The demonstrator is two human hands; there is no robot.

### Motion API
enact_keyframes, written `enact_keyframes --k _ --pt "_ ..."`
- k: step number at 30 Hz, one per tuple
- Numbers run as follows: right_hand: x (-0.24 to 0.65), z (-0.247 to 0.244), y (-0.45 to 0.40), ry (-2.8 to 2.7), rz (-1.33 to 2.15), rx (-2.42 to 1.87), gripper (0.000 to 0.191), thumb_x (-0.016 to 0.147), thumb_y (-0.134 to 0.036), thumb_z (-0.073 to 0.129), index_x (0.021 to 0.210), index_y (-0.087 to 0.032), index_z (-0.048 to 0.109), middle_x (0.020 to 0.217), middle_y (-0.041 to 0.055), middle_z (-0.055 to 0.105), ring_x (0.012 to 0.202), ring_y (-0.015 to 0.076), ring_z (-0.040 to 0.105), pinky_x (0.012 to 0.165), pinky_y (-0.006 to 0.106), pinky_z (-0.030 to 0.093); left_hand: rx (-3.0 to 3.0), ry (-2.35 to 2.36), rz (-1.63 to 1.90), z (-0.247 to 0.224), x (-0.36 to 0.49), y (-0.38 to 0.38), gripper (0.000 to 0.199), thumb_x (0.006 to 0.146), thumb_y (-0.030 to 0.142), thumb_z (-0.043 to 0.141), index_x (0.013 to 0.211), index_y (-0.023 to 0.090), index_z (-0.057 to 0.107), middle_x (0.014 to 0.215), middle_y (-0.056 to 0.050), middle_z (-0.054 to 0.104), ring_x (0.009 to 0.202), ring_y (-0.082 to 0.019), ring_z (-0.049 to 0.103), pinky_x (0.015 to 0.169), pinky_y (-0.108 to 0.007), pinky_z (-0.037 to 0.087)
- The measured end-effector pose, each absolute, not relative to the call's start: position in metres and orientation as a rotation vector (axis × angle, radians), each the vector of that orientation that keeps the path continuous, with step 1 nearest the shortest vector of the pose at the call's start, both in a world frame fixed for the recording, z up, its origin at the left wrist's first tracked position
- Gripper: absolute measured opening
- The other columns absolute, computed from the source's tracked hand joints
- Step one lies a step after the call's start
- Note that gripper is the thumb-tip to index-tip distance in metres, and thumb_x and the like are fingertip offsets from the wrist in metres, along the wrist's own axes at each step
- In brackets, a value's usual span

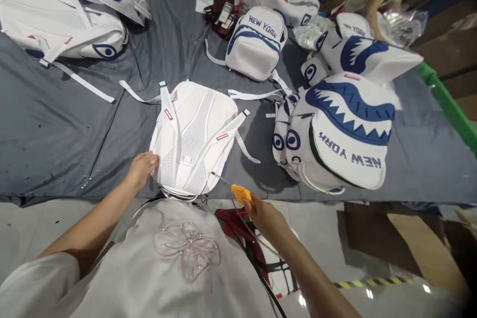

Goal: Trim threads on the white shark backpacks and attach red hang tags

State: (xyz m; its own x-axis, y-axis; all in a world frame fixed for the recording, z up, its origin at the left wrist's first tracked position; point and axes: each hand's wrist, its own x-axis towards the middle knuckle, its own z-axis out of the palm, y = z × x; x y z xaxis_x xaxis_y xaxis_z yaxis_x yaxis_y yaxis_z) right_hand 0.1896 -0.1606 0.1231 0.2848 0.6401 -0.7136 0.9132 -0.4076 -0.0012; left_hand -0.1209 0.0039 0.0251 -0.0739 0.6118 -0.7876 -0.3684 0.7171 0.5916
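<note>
The left hand [143,168] reaches forward with the forearm bare, palm down, fingers loosely curled and their tips pressed flat. The right hand [265,214] sits nearer the body, wrist bent, fingers closed in a pinch grip with the thumb on top, the right forearm running back toward the lower right.

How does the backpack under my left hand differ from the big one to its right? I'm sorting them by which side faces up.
The backpack under the left hand lies face down, showing its plain white back panel and straps. The big backpack shows its front: blue shark teeth, eyes, NEW YORK lettering. It bulges; the first lies flatter. Both are white, on the grey cloth.
</note>
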Motion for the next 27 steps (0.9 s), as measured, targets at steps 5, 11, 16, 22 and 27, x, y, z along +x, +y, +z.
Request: enact_keyframes --k 5,11,16,22,27 --pt "0.118 0.09 -0.185 1.255 -0.775 2.286 0.032 0.101 -0.04 0.031 0.107 -0.019 0.054 0.081 0.0089 0.071 0.075 0.0262 0.07 0.055 0.03 0.038 0.079 1.258 0.647 0.021 -0.122 0.021 0.016 0.092 0.018 0.048 0.083 0.012 0.06 0.08 -0.006 0.061 0.076 -0.013 0.064 0.079 -0.025 0.055" --pt "0.072 0.055 -0.194 1.229 -0.573 2.388 0.033 0.102 -0.038 0.031 0.107 -0.016 0.056 0.076 0.0105 0.069 0.068 0.024 0.07 0.05 0.028 0.035 0.083 1.258 0.339 0.025 -0.12 0.036 0.018 0.094 0.02 0.046 0.093 0.009 0.06 0.086 -0.011 0.062 0.08 -0.018 0.066 0.073 -0.03 0.059" --pt "0.065 0.042 -0.196 1.161 -0.575 2.453 0.033 0.102 -0.038 0.032 0.11 -0.016 0.055 0.084 0.0118 0.07 0.073 0.0223 0.07 0.053 0.026 0.037 0.106 1.246 0.49 0.015 -0.111 0.032 0.024 0.096 0.028 0.046 0.099 0.01 0.06 0.088 -0.012 0.066 0.087 -0.022 0.069 0.08 -0.034 0.059" --pt "0.073 0.029 -0.16 1.356 -0.869 2.424 0.034 0.102 -0.041 0.035 0.126 -0.019 0.047 0.098 0.0087 0.072 0.089 0.0221 0.069 0.065 0.026 0.041 0.139 0.998 0.386 -0.008 -0.096 0.022 0.041 0.095 0.042 0.045 0.12 0.013 0.059 0.097 -0.013 0.073 0.101 -0.029 0.068 0.092 -0.047 0.055" --pt "0.08 0.026 -0.165 1.246 -0.757 2.513 0.034 0.101 -0.04 0.036 0.126 -0.019 0.047 0.098 0.0085 0.072 0.086 0.0229 0.07 0.064 0.027 0.039 0.133 0.836 0.3 -0.02 -0.104 0.031 0.06 0.094 0.055 0.039 0.131 0.01 0.053 0.102 -0.017 0.072 0.105 -0.03 0.067 0.096 -0.049 0.052"
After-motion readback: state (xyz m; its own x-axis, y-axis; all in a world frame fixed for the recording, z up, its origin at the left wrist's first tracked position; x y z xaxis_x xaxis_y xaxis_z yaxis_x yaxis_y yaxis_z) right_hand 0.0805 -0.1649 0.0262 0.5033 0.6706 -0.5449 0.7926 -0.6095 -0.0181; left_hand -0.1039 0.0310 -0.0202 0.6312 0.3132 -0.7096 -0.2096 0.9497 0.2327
